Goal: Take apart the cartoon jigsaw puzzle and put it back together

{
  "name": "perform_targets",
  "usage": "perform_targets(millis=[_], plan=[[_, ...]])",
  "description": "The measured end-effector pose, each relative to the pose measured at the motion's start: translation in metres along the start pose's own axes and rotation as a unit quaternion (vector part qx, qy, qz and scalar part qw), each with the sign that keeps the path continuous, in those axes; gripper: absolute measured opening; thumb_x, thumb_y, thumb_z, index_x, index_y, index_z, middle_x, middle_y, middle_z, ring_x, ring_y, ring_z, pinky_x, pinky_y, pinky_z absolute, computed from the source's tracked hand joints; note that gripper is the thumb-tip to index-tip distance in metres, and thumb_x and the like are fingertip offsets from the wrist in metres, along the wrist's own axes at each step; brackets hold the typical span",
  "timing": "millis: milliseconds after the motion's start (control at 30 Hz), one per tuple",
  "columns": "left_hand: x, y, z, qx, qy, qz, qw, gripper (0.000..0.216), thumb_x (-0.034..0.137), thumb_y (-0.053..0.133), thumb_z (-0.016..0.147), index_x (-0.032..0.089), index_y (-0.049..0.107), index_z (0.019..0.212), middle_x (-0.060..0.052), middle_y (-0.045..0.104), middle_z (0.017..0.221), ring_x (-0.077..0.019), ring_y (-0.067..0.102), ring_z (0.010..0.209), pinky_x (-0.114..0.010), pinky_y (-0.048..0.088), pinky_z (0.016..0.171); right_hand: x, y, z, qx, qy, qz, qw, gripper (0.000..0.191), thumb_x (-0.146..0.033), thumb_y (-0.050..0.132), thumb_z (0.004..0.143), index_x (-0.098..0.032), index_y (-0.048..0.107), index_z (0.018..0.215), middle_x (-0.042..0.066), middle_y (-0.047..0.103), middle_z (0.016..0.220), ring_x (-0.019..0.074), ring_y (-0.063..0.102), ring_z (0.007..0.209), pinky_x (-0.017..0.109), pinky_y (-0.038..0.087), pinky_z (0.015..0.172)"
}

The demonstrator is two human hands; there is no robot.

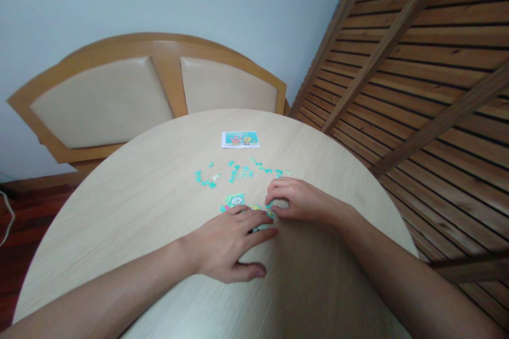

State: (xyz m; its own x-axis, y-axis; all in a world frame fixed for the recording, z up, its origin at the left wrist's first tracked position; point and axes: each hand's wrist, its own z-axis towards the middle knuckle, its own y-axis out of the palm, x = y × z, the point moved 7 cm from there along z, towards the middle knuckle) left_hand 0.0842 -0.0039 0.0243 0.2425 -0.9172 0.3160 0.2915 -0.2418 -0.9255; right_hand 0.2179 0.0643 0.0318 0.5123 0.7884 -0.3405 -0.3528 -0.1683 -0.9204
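A partly joined jigsaw puzzle (236, 201) in teal, white and yellow lies flat on the table. Over its near side rests my left hand (238, 238), palm down with the fingers spread, hiding much of it. At the puzzle's right edge is my right hand (292, 198), its thumb and fingers curved around a gap. Some teal puzzle pieces (270, 211) show at its thumb and fingertip; whether it pinches one is too small to tell. Loose teal pieces (234, 170) are scattered beyond both hands.
The round wooden table (159, 196) fills the middle. A small picture card (240, 139) with two cartoon figures lies near its far edge. Behind stands a padded bench back (167, 79) against the wall. A slatted wooden screen (417, 63) rises close on the right.
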Motion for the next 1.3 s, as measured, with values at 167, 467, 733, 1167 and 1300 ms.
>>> perform_targets(millis=[167,467,733,1167,1300], plan=[[0.0000,0.0000,0.0004,-0.002,0.001,-0.001,1.000,0.062,0.055,0.059,0.094,0.017,0.050,0.142,-0.018,0.057,0.140,-0.0348,0.057,0.126,-0.051,0.042,0.109,-0.0019,-0.0004,0.0002,-0.006,0.001,-0.005,1.000,0.014,-0.016,0.065,0.085,-0.021,0.074,0.093,0.003,0.074,0.093,0.0187,0.067,0.087,0.030,0.049,0.083],[0.0003,-0.0012,-0.0001,-0.003,-0.001,-0.007,1.000,0.062,0.053,0.061,0.093,0.017,0.049,0.143,-0.017,0.056,0.141,-0.0351,0.057,0.126,-0.051,0.042,0.109,-0.0044,0.0004,0.0007,-0.007,-0.002,0.014,1.000,0.015,-0.013,0.066,0.080,-0.021,0.074,0.091,0.003,0.074,0.090,0.0179,0.067,0.085,0.029,0.049,0.081],[0.0011,-0.0018,0.0004,-0.001,0.000,-0.010,1.000,0.061,0.053,0.060,0.093,0.017,0.049,0.142,-0.017,0.057,0.139,-0.0347,0.058,0.125,-0.050,0.042,0.109,-0.0048,0.0012,0.0001,-0.001,-0.015,0.042,0.999,0.019,-0.012,0.065,0.080,-0.022,0.075,0.092,0.003,0.073,0.092,0.0180,0.068,0.088,0.029,0.050,0.083],[-0.0003,-0.0004,-0.0004,-0.012,-0.004,-0.002,1.000,0.062,0.052,0.061,0.093,0.016,0.049,0.143,-0.017,0.055,0.142,-0.0352,0.057,0.126,-0.051,0.041,0.110,0.0017,0.0011,-0.0035,0.006,-0.014,0.053,0.998,0.023,-0.010,0.065,0.082,-0.023,0.079,0.095,0.003,0.073,0.096,0.0167,0.068,0.088,0.028,0.051,0.084],[-0.0007,0.0008,-0.0006,-0.020,-0.006,0.001,1.000,0.064,0.051,0.063,0.092,0.014,0.049,0.143,-0.018,0.055,0.142,-0.0352,0.057,0.127,-0.051,0.041,0.111,0.0033,0.0005,-0.0043,0.008,-0.018,0.053,0.998,0.020,-0.012,0.065,0.086,-0.023,0.081,0.094,0.004,0.073,0.095,0.0156,0.069,0.086,0.027,0.051,0.082]])
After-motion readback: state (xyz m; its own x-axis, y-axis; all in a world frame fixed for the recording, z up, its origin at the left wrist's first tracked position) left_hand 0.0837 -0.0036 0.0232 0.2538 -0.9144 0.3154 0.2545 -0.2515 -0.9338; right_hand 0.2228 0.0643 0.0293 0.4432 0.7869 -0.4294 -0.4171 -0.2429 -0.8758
